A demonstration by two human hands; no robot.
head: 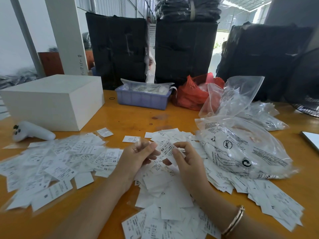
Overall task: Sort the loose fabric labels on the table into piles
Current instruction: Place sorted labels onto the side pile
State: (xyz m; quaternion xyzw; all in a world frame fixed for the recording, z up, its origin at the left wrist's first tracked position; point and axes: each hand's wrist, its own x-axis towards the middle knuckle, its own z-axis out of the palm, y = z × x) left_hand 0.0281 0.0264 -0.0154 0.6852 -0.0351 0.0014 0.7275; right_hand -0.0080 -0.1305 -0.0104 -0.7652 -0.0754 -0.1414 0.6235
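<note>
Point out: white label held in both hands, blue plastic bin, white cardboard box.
white label held in both hands (167, 149), head view, printed face.
blue plastic bin (143, 100), head view, front wall.
white cardboard box (51, 87), head view, top face.

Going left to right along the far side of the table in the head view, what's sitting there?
White box → black rubber band → blue tray → red plastic bag → clear plastic bags.
</note>
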